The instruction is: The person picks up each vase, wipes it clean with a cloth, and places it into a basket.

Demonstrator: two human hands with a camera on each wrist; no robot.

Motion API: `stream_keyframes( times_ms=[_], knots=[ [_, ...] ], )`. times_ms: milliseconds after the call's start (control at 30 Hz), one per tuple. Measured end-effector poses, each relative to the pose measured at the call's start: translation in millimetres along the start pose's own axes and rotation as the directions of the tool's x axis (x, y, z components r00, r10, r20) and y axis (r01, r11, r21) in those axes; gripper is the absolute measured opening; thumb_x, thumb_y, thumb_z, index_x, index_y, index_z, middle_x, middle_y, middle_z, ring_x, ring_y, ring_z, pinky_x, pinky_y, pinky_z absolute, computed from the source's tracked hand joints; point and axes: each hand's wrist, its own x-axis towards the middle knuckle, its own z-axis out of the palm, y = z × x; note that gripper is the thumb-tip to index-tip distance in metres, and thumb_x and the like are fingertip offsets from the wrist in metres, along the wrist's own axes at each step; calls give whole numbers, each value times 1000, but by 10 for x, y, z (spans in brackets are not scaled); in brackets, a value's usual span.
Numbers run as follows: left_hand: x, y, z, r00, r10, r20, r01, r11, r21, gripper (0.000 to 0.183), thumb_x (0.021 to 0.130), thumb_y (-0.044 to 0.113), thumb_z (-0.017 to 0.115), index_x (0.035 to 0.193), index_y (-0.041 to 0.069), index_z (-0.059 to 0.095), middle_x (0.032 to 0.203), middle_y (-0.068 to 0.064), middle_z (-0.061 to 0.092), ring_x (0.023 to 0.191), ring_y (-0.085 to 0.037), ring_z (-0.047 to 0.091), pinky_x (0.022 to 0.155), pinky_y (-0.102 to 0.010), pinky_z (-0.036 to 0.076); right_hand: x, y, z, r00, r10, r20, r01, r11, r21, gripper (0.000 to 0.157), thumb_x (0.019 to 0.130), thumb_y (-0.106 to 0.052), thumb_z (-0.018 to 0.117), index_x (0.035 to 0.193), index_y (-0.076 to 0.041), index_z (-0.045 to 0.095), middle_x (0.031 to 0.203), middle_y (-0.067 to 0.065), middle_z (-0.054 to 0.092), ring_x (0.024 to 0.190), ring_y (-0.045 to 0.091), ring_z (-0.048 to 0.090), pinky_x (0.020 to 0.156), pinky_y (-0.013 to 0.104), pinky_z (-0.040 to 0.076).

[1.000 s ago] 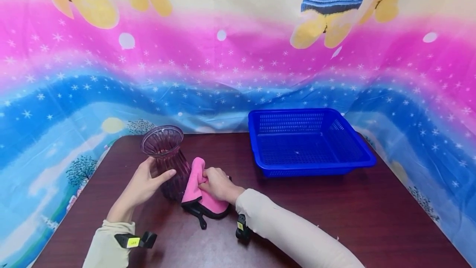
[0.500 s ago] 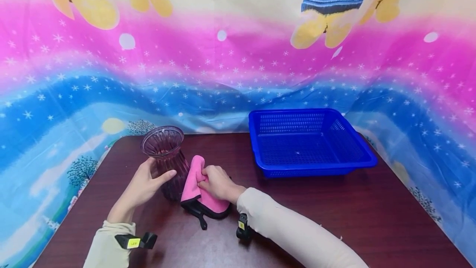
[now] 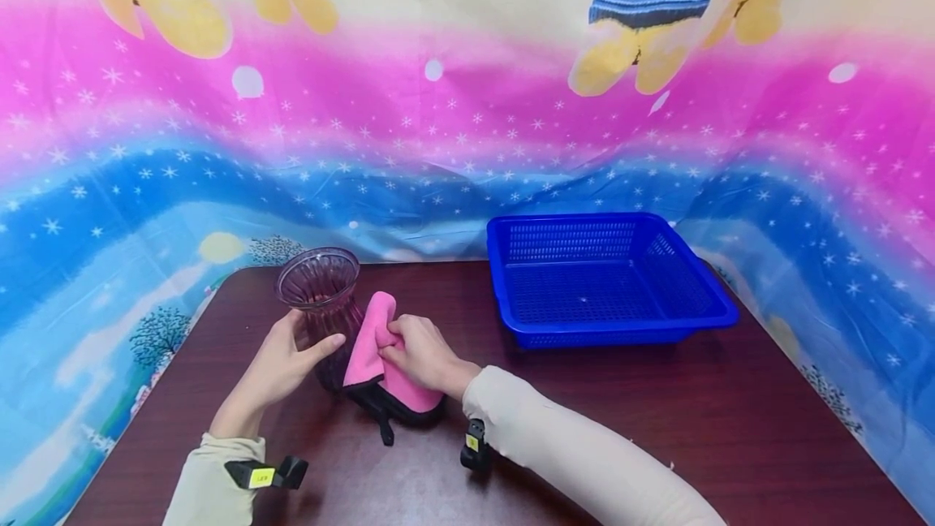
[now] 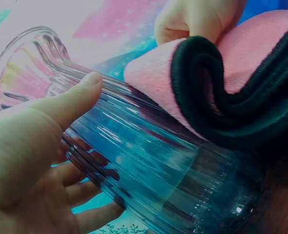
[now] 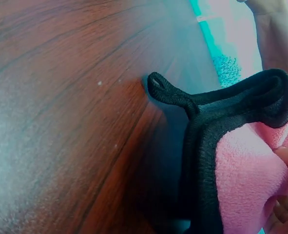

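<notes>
A ribbed, purple-tinted glass vase [image 3: 329, 319] with a flared rim stands on the left part of the table. My left hand [image 3: 281, 364] grips it round the body, thumb on the near side; in the left wrist view its fingers [image 4: 85, 190] curl behind the glass. A folded pink cloth [image 3: 387, 372] with black edging and a hanging loop is pinched in my right hand [image 3: 422, 354]. The cloth lies against the vase's right side and hides part of its lower body. In the right wrist view the cloth's black loop [image 5: 165, 90] sticks out over the wood.
A blue plastic basket [image 3: 621, 331] with mesh walls stands at the back right of the dark wooden table [image 3: 584, 412]. Behind the table hangs a patterned curtain [image 3: 409, 128]. Each wrist carries a small black camera.
My right hand has moved slightly left and up with the pink cloth, which now covers more of the vase's side. The left hand and the vase have stayed in place.
</notes>
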Motion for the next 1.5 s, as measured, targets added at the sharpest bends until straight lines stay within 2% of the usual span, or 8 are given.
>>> stream_keyframes(
  times_ms=[133, 300, 533, 767, 1167, 1333, 1500],
  knots=[
    [-3, 4, -6, 1000, -8, 2, 8, 1000, -1, 64, 96, 22, 70, 145, -5, 40, 141, -30, 55, 132, -44, 55, 107, -57, 47, 13, -33, -20, 1000, -16, -25, 16, 1000, -6, 32, 89, -16, 74, 66, -14, 51, 66, -7, 39, 63, 8, 39, 57, 17, 29],
    [2, 7, -11, 1000, -13, 2, 13, 1000, -1, 64, 96, 22, 70, 145, -5, 40, 141, -30, 56, 131, -43, 57, 106, -55, 48, 36, -70, -50, 998, -29, -56, 29, 1000, 6, 25, 90, -16, 74, 70, -12, 59, 69, -3, 45, 66, 9, 43, 59, 17, 32],
    [2, 4, -19, 1000, -10, 5, 10, 1000, 4, 64, 95, 21, 71, 146, -5, 40, 141, -30, 56, 131, -43, 56, 107, -56, 47, 70, -123, -92, 996, -39, -84, 40, 999, 18, 20, 89, -16, 75, 74, -11, 63, 72, -2, 50, 67, 9, 45, 60, 15, 33],
    [-13, 6, -33, 1000, -18, 23, 18, 1000, 14, 70, 95, 25, 71, 150, -1, 36, 147, -29, 50, 136, -47, 50, 108, -59, 44, 96, -199, -149, 995, -25, -96, 29, 999, 44, 12, 90, -17, 75, 82, -11, 69, 78, -1, 56, 72, 9, 50, 64, 15, 36],
    [-12, -17, -16, 1000, 14, 26, -14, 1000, 18, 65, 97, 14, 67, 150, -4, 34, 149, -32, 46, 138, -49, 48, 107, -57, 43, 111, -282, -229, 991, -27, -128, 39, 995, 93, 9, 90, -18, 75, 85, -11, 72, 81, 2, 61, 73, 9, 52, 65, 15, 38],
    [-26, 11, -20, 1000, 0, 25, -1, 999, 38, 63, 97, 14, 66, 148, -6, 36, 145, -33, 50, 133, -49, 53, 105, -58, 47, 125, -302, -251, 988, -39, -148, 55, 993, 103, 16, 90, -17, 75, 77, -11, 67, 79, 4, 60, 71, 10, 50, 63, 15, 36],
    [-34, 30, -21, 999, -23, 22, 22, 998, 51, 62, 96, 14, 67, 147, -7, 37, 143, -33, 52, 130, -49, 56, 105, -58, 49, 131, -321, -261, 987, -36, -159, 56, 991, 119, 15, 90, -16, 75, 78, -10, 69, 81, 6, 62, 71, 14, 53, 62, 15, 35]
  ],
)
